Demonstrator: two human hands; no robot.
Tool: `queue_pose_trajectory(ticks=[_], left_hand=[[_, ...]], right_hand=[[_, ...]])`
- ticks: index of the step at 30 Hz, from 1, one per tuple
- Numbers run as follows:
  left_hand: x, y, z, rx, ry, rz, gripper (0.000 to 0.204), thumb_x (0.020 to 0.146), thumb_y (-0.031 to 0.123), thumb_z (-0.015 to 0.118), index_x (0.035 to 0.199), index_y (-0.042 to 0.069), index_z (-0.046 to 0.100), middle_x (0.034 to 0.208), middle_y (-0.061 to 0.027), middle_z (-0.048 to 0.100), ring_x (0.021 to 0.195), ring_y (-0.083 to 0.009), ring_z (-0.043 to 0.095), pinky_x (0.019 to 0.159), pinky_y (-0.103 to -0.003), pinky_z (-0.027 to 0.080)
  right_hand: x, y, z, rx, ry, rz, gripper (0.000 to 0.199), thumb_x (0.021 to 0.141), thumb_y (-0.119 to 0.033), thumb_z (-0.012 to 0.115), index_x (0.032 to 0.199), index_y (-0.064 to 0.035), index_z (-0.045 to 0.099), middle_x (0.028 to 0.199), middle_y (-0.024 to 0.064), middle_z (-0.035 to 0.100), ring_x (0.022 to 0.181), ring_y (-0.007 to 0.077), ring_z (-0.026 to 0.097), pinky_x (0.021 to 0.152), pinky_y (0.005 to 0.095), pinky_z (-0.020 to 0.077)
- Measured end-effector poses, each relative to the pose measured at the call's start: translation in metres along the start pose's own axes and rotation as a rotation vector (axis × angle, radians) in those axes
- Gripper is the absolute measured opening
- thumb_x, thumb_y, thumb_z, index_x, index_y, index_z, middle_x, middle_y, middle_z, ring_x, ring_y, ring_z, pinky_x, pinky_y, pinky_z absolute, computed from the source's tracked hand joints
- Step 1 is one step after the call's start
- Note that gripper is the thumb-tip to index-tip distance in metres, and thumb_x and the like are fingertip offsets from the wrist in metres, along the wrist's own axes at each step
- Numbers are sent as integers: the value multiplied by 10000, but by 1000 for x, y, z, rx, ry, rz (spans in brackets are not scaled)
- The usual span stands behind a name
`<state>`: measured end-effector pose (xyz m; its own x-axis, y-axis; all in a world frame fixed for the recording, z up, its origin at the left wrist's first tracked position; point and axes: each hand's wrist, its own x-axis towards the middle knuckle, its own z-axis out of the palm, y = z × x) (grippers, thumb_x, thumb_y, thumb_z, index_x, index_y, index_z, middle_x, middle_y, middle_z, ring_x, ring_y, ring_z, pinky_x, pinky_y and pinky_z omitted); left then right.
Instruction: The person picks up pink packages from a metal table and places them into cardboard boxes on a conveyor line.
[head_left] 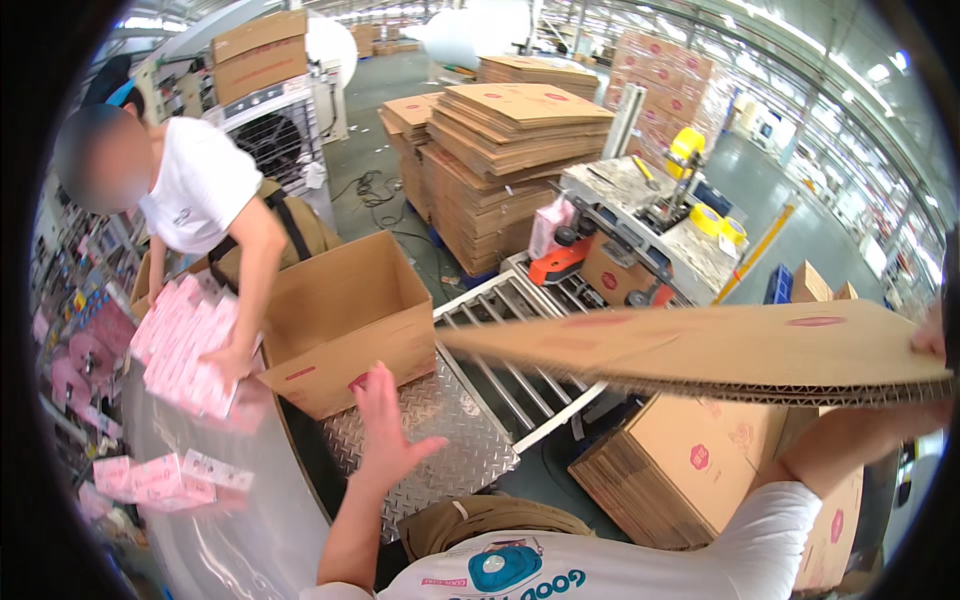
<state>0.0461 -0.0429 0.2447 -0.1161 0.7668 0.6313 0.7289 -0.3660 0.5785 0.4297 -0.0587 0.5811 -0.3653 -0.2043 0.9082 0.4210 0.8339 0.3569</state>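
Observation:
My left hand (388, 432) is raised with its fingers stretched and thumb apart, holding nothing. It is close to the near side of an open cardboard box (365, 345) standing beside a diamond-plate metal platform (450, 440). At the far right, my right hand (932, 338) grips the end of a flattened cardboard box (720, 345), held level at about chest height; that hand is partly cut off by the picture's dark rim. The flattened box reaches leftward over a roller conveyor (510, 375), its far tip blurred. The open box's bottom cannot be fully seen.
A co-worker (205, 190) at left presses both hands on a row of pink packs (190, 345). More pink packs (170, 480) lie on the metal table (230, 530). Flattened cartons are stacked behind (500, 160) and beside me (690, 460). A taping machine (640, 220) stands beyond the rollers.

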Motion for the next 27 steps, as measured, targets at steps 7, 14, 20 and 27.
queue_pose_trajectory(ticks=[7, 14, 20, 27], left_hand=[[-32, -32, -90, 464, 158, -10, 400, 568, 226, 813, 795, 71, 523, 744, -56, 522, 738, -258, 506, 818, -400, 350], [-40, -37, -27, 690, -27, -117, 397, 721, 272, 699, 1036, 82, 550, 1108, -78, 541, 1107, -279, 443, 965, -500, 280], [-91, 2, -47, 674, -288, 51, 398, 737, 214, 637, 1117, 101, 604, 1298, -60, 500, 1259, -330, 356, 1011, -583, 180], [-73, 29, -30, 179, -269, 151, 159, 699, 168, 566, 553, 110, 542, 567, -13, 506, 726, -210, 500, 906, -435, 294]], right_hand=[[-180, 98, 166, -36, 89, 738, 140, 838, -101, 494, 865, -5, 593, 806, 57, 591, 801, 195, 568, 748, 295, 438], [-323, 39, 279, 50, -1044, 655, 408, 855, -487, 513, 863, -132, 714, 867, 42, 672, 998, 225, 566, 968, 534, 293], [-284, 73, 291, 387, -1829, 700, 812, 802, -761, 302, 1053, -77, 659, 1107, 161, 615, 1097, 326, 540, 947, 482, 342], [-301, 115, 262, -86, -1745, 343, 406, 872, -446, 477, 873, -106, 698, 920, 98, 676, 874, 275, 650, 706, 401, 509]])
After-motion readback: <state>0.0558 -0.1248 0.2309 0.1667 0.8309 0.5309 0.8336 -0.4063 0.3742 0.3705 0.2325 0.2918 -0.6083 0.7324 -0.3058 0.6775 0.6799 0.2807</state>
